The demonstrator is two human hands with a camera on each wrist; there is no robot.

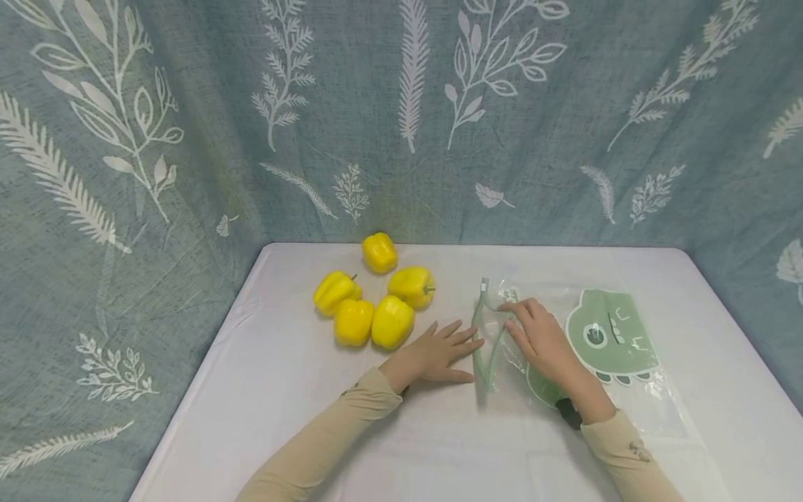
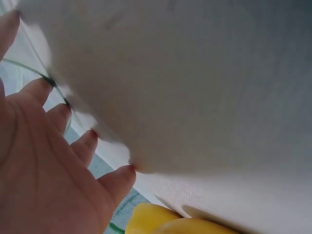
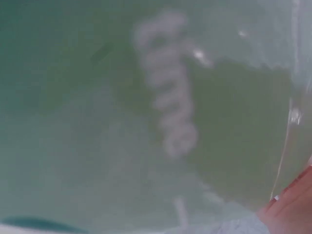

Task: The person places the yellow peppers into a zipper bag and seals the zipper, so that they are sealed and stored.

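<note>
A clear zip bag [image 1: 617, 331] with a green cartoon print lies flat on the table, its green-edged mouth spread into a diamond. My left hand [image 1: 439, 352] has its fingers spread, the fingertips at the left edge of that mouth. In the left wrist view, the green edge passes by two fingertips [image 2: 61, 111]. My right hand [image 1: 544, 341] pinches the mouth's right edge between thumb and fingers, drawn away from the left edge. The bag's blurred print [image 3: 170, 87] fills most of the right wrist view, with part of the hand [image 3: 292, 207] at its lower right.
Several yellow bell peppers [image 1: 393, 322] sit grouped on the white-covered table [image 1: 251, 390], left of the bag and just beyond my left hand. One pepper [image 1: 379, 252] stands farther back. A blue-green leaf-patterned curtain [image 1: 376, 174] hangs behind the table and along its sides.
</note>
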